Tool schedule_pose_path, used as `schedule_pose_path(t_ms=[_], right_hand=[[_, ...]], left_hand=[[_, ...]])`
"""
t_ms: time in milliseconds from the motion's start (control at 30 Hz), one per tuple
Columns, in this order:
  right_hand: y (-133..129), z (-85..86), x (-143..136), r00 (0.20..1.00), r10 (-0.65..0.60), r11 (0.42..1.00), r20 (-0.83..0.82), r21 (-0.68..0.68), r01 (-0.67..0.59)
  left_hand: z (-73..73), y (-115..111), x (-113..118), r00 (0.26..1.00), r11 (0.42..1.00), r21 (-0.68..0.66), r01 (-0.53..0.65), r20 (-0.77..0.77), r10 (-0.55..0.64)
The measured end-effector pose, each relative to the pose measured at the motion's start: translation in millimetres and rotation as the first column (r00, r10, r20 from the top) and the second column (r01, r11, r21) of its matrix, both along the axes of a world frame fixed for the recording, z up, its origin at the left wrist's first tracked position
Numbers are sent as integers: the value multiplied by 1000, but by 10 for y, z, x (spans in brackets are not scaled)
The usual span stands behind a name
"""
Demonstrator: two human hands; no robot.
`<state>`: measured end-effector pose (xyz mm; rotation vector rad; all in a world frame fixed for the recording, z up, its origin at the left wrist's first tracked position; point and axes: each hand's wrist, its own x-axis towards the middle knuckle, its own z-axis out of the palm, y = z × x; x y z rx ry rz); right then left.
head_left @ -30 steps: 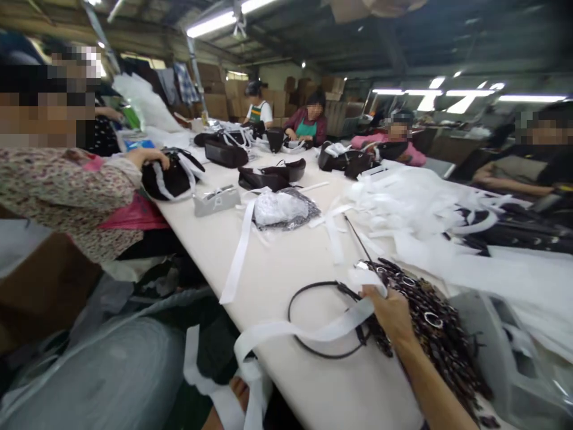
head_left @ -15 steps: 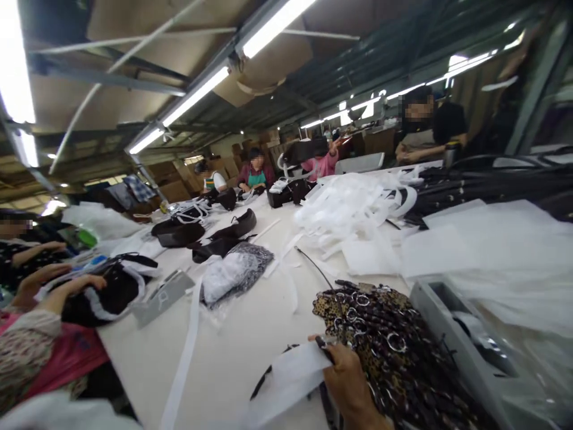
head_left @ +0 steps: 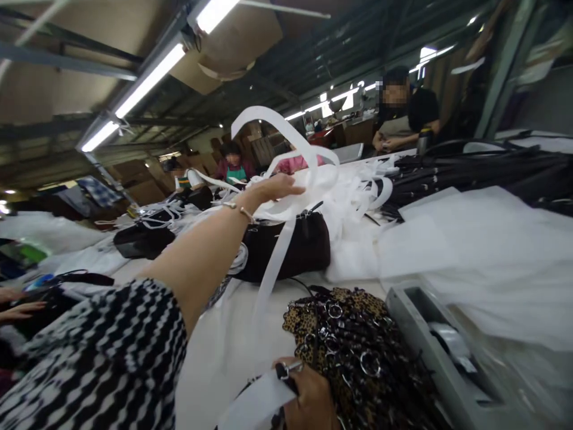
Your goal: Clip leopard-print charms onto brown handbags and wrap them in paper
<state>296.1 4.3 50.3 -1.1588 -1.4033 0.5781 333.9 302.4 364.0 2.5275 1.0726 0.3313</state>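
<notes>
My left arm, in a black-and-white patterned sleeve, stretches forward across the table. My left hand (head_left: 280, 187) is over the white straps (head_left: 308, 155), its fingers extended; a contact with them is hard to make out. Under the wrist sits a dark brown bag (head_left: 290, 248) with a zip, and a long white strip (head_left: 273, 272) hangs down its front. Low in the view, my right hand (head_left: 311, 397) is closed round a dark strap with a silver clasp (head_left: 289, 368) and a white sheet (head_left: 257, 403). Beside it lies a pile of leopard-print straps (head_left: 353, 340) with metal rings.
A grey tape dispenser (head_left: 447, 352) stands to the right of the pile. White sheets (head_left: 483, 239) and black straps (head_left: 447, 185) lie behind it. A co-worker's hands (head_left: 20, 304) handle a black bag at the left edge. More people sit at the far side.
My left arm has come into view, reaching forward. A dark bag, earlier in the air near the person in pink, seems to be the one now close. The view has swung right.
</notes>
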Motion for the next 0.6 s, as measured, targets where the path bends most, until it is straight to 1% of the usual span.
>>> schedule_pose_path(t_ms=[33, 67, 100, 167, 267, 367, 433, 500, 533, 600], right_hand=[[0, 21, 4, 1000, -11, 1000, -16, -19, 11], [-2, 46, 6, 999, -23, 999, -24, -43, 22], [-6, 74, 7, 999, -32, 997, -27, -68, 30], [-16, 130, 8, 998, -54, 993, -23, -110, 51], [-26, 210, 16, 995, -96, 983, 4, -156, 96], [-27, 287, 42, 990, -140, 967, 23, -212, 142], [-33, 322, 60, 985, -169, 955, 19, -243, 169], [-49, 325, 63, 978, -206, 946, 13, -254, 203], [-60, 314, 55, 974, -228, 941, 11, -254, 223], [-85, 277, 24, 970, -242, 938, -6, -258, 232]], left_hand=[[-134, 6, 16, 999, 1000, -21, 4, -38, -5], [-265, -6, -27, 998, 999, -45, 2, -70, -5], [-383, -33, -126, 996, 998, -66, -9, -93, 3], [-569, -125, -454, 991, 994, -94, -56, -125, 44], [-739, -365, -1066, 982, 981, -97, -166, -110, 155], [-896, -730, -1570, 957, 953, -83, -291, -8, 291], [-1057, -1021, -1801, 925, 926, -112, -361, 85, 370], [-1283, -1326, -1950, 894, 892, -224, -393, 134, 427], [-1415, -1476, -1992, 883, 867, -312, -389, 142, 447], [-1693, -1752, -2006, 863, 792, -502, -349, 157, 480]])
